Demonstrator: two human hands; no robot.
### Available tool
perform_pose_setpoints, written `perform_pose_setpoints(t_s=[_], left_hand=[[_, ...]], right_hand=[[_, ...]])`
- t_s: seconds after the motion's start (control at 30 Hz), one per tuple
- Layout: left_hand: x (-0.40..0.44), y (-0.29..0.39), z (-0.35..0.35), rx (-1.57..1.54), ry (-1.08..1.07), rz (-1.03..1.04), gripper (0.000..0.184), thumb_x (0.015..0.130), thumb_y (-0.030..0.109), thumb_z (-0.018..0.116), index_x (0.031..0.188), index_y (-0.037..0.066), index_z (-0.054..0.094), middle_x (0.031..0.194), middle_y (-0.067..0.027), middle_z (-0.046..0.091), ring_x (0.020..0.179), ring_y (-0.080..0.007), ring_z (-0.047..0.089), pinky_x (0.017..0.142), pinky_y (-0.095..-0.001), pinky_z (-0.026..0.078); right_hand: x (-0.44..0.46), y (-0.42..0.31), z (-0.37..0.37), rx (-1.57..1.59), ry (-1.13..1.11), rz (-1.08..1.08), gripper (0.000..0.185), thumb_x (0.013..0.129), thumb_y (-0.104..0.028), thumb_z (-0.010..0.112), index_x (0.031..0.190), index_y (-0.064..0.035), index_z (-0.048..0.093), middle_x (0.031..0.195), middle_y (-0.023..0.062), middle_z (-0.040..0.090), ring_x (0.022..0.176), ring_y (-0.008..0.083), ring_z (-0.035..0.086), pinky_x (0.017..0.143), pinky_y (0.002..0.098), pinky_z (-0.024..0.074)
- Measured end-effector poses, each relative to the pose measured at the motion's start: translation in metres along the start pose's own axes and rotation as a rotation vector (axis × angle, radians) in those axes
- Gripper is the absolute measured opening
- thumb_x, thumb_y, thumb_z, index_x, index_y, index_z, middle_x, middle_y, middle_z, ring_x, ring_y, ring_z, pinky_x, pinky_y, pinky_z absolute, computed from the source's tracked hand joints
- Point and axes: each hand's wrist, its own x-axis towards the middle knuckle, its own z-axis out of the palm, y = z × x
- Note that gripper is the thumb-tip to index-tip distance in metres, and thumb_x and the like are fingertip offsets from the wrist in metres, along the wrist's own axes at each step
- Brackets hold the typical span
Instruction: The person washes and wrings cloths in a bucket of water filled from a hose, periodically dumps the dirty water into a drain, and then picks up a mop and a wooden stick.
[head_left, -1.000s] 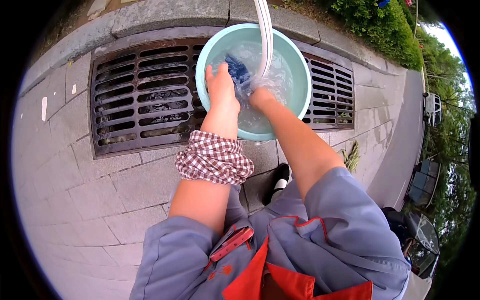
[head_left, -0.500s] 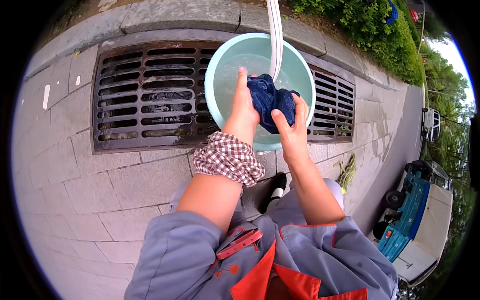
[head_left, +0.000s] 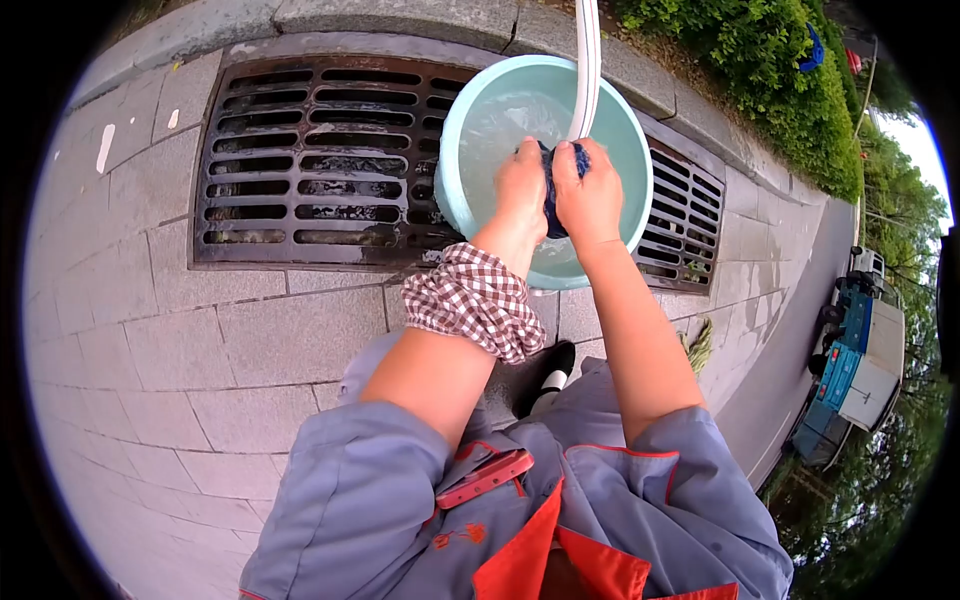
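Both hands are closed around a wet dark blue cloth (head_left: 551,210), bunched up over the light green basin (head_left: 452,165). My left hand (head_left: 520,188) grips its left side, thumb pointing up. My right hand (head_left: 590,200) wraps the other side, and the two hands nearly meet. Most of the cloth is hidden by the fingers. A white striped hose (head_left: 587,70) comes down from above into the basin, ending just behind my right hand. Cloudy, rippling water (head_left: 500,130) lies in the basin. A brown checked sleeve cover (head_left: 470,300) circles my left forearm.
The basin stands over metal drain grates (head_left: 300,215) set in stone paving (head_left: 150,340). A stone kerb (head_left: 400,22) and green hedge (head_left: 740,70) run behind. Yellow-green strands (head_left: 699,346) lie to the right. On the road is a blue and white truck (head_left: 860,365).
My hands have closed in and turned around the cloth, squeezing it into a smaller bunch. The view has shifted slightly, and the truck on the road appears farther off.
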Motion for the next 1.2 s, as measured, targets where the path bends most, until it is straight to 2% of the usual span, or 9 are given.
perform_pose_setpoints(t_s=[0.1, 0.2, 0.27, 0.33, 0.53, 0.73, 0.9, 1.1, 1.2], left_hand=[[-0.013, 0.024, 0.007, 0.363, 0.069, 0.094, 0.037, 0.091, 0.030, 0.052, 0.100, -0.005, 0.058, 0.090, -0.0107, 0.060, 0.074, -0.0191, 0.057, 0.068, -0.0344, 0.046], [-0.019, 0.041, 0.006, 0.596, -0.010, 0.368, 0.039, 0.088, 0.034, 0.057, 0.106, 0.000, 0.061, 0.092, -0.0119, 0.062, 0.078, -0.0214, 0.059, 0.071, -0.0345, 0.045], [-0.012, 0.049, 0.003, 0.863, 0.158, 0.534, 0.037, 0.083, 0.030, 0.060, 0.115, 0.010, 0.061, 0.119, -0.0167, 0.054, 0.111, -0.0287, 0.052, 0.092, -0.0350, 0.041], [-0.011, 0.051, 0.005, 0.758, 0.161, 0.514, 0.041, 0.084, 0.028, 0.059, 0.121, 0.010, 0.057, 0.129, -0.0171, 0.046, 0.119, -0.0309, 0.045, 0.100, -0.0364, 0.037], [-0.009, 0.040, -0.009, 0.341, 0.174, 0.167, 0.062, 0.085, 0.023, 0.055, 0.140, 0.006, 0.035, 0.142, -0.0171, 0.032, 0.127, -0.0282, 0.040, 0.101, -0.0393, 0.036], [-0.022, 0.042, -0.007, 0.009, 0.299, -0.150, 0.061, 0.092, 0.039, 0.042, 0.142, 0.008, 0.028, 0.138, -0.0144, 0.041, 0.124, -0.0304, 0.043, 0.103, -0.0475, 0.034], [-0.013, 0.045, -0.012, -0.431, -0.042, -0.215, 0.068, 0.091, 0.064, 0.028, 0.134, 0.013, 0.041, 0.129, -0.0151, 0.048, 0.115, -0.0380, 0.047, 0.097, -0.0617, 0.034], [0.008, 0.032, -0.009, -0.413, -0.159, -0.212, 0.046, 0.096, 0.047, 0.037, 0.125, 0.013, 0.049, 0.114, -0.0164, 0.055, 0.101, -0.0367, 0.055, 0.089, -0.0562, 0.044], [0.017, 0.021, -0.010, -0.359, -0.247, -0.179, 0.031, 0.096, 0.039, 0.047, 0.109, 0.012, 0.054, 0.101, -0.0108, 0.059, 0.087, -0.0288, 0.059, 0.080, -0.0459, 0.050]], right_hand=[[0.024, 0.022, 0.005, 0.600, -0.312, 0.609, 0.048, 0.090, -0.043, 0.054, 0.099, 0.0032, 0.058, 0.093, 0.0189, 0.063, 0.081, 0.0273, 0.061, 0.073, 0.0367, 0.0463], [0.024, 0.067, 0.030, 0.645, -0.138, 0.592, 0.053, 0.091, -0.046, 0.053, 0.107, 0.0044, 0.055, 0.092, 0.0200, 0.063, 0.086, 0.0294, 0.061, 0.078, 0.0371, 0.0459], [0.001, 0.072, 0.039, -0.015, 0.030, 0.061, 0.051, 0.087, -0.035, 0.063, 0.119, -0.0001, 0.046, 0.099, 0.0207, 0.056, 0.100, 0.0360, 0.057, 0.086, 0.0419, 0.0452], [-0.024, 0.052, 0.028, -0.214, -0.430, -0.107, 0.054, 0.083, -0.028, 0.066, 0.127, -0.0077, 0.042, 0.113, 0.0228, 0.052, 0.109, 0.0379, 0.053, 0.091, 0.0431, 0.0442], [0.013, 0.073, 0.065, -0.646, -0.968, 0.135, 0.039, 0.079, -0.012, 0.063, 0.117, -0.0051, 0.058, 0.111, 0.0212, 0.061, 0.103, 0.0347, 0.059, 0.090, 0.0435, 0.0464], [0.006, 0.026, -0.004, 0.323, -0.449, 0.038, 0.031, 0.076, 0.001, 0.060, 0.105, -0.0074, 0.064, 0.107, 0.0110, 0.063, 0.098, 0.0254, 0.061, 0.084, 0.0339, 0.0477], [-0.032, -0.020, -0.111, 0.341, -0.369, -0.291, 0.028, 0.068, 0.012, 0.052, 0.089, -0.0052, 0.061, 0.106, 0.0101, 0.057, 0.102, 0.0234, 0.056, 0.089, 0.0297, 0.0429], [-0.038, -0.004, -0.082, 0.333, -0.024, -0.309, 0.039, 0.060, 0.013, 0.041, 0.091, -0.0043, 0.059, 0.108, 0.0142, 0.056, 0.105, 0.0278, 0.054, 0.094, 0.0324, 0.0407], [-0.043, -0.035, -0.045, 0.279, -0.007, -0.438, 0.042, 0.068, -0.006, 0.060, 0.109, -0.0089, 0.056, 0.111, 0.0154, 0.053, 0.108, 0.0323, 0.051, 0.094, 0.0391, 0.0403]])
